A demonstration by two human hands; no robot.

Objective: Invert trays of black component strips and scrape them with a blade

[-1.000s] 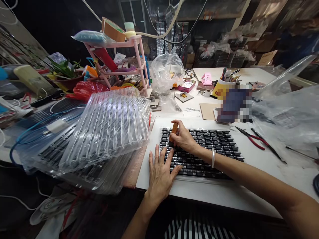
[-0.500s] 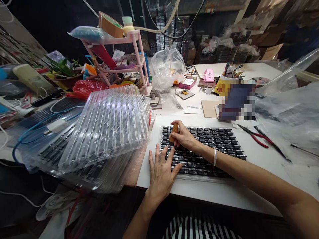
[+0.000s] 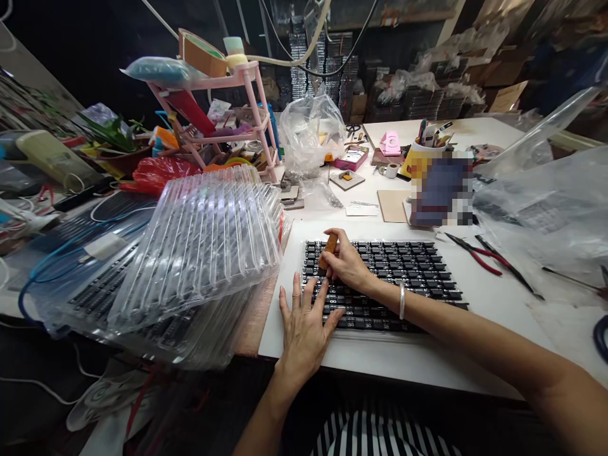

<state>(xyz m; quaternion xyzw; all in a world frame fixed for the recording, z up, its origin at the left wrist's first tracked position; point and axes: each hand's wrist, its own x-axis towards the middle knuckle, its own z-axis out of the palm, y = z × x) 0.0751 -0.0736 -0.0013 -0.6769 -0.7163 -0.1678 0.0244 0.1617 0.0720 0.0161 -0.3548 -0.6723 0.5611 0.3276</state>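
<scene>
A clear tray filled with rows of small black parts [image 3: 403, 266] lies on the white board at the table's front. My right hand [image 3: 348, 265] is closed round a small brown block [image 3: 328, 251], held upright with its lower end against the parts near the tray's left side. Just below it, my left hand [image 3: 304, 329] rests with fingers spread over the tray's lower left corner, the fingertips touching its edge and the nearest parts. Nothing is gripped in the left hand.
Stacked clear plastic trays [image 3: 204, 240] stand at the left, beside a pink rack [image 3: 261, 120]. Red-handled pliers [image 3: 479, 253] and a second tool lie right of the tray. Plastic bags [image 3: 546, 209] lie at the right; a tan square [image 3: 392, 206] lies behind.
The view has shifted slightly, moving most of the scene a little to the left. Both hands keep nearly the same places on the tray, the right still holding the brown block.
</scene>
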